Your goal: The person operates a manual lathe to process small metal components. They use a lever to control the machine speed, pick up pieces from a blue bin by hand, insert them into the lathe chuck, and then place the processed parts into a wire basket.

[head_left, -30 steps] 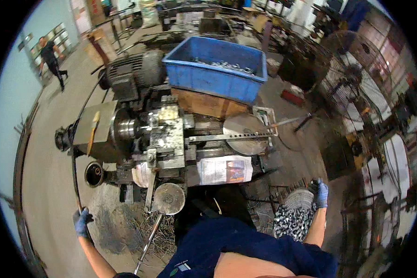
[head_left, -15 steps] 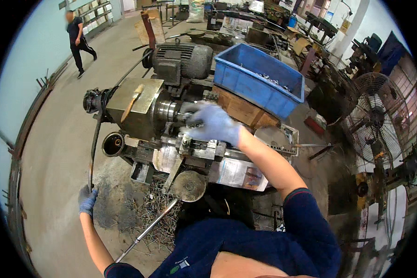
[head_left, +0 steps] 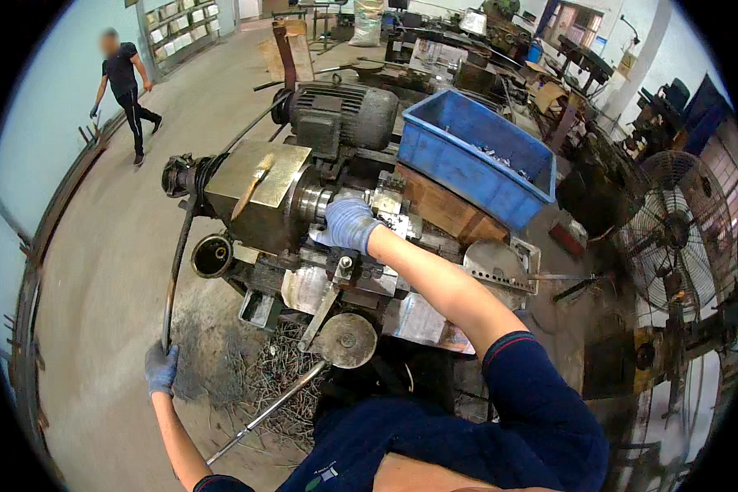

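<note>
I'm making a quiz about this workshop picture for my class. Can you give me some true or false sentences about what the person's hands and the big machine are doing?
1. The right hand in a blue glove rests on the machine, near its chuck. True.
2. The left hand holds a paintbrush. False: it grips the lower end of a long dark lever; the brush lies on top of the machine.
3. The blue bin sits behind the machine. True.
4. The blue bin is empty. False: small metal parts lie inside it.
5. Metal shavings lie on the floor under the machine. True.
6. The standing fan is on the person's left. False: it is on the right.
</note>
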